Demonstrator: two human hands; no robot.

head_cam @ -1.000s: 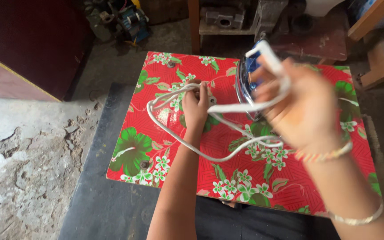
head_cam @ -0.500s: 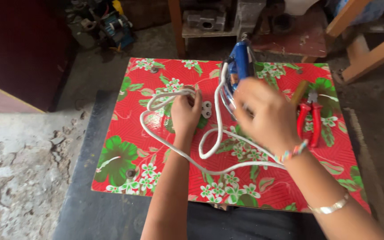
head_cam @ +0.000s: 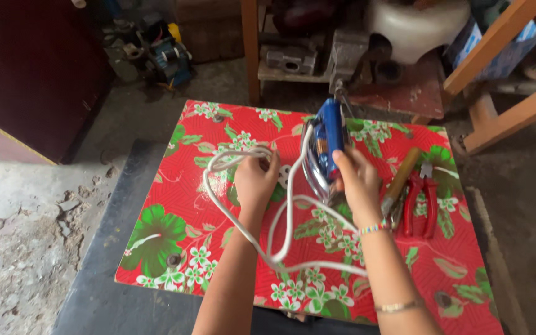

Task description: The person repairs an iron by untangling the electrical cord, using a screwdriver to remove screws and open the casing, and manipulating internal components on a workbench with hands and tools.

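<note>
My right hand (head_cam: 356, 183) grips a blue and silver clothes iron (head_cam: 325, 149), held tilted on its side over the red floral tabletop (head_cam: 231, 124). A white power cord (head_cam: 280, 236) runs from the iron, loops down over the table and back up to my left hand (head_cam: 255, 180), which is closed on coiled turns of the cord near the white plug (head_cam: 285, 175).
Red-handled pliers (head_cam: 420, 201) and a wooden-handled tool (head_cam: 399, 180) lie to the right of the iron. Beyond the far edge stand wooden legs (head_cam: 250, 49), metal parts and a white container (head_cam: 414, 25). A dark cabinet (head_cam: 32, 74) is at the left.
My right hand has lowered the iron away from the camera, down toward the table's far middle. The cord loop has dropped with it. My left hand has stayed on the coiled cord.
</note>
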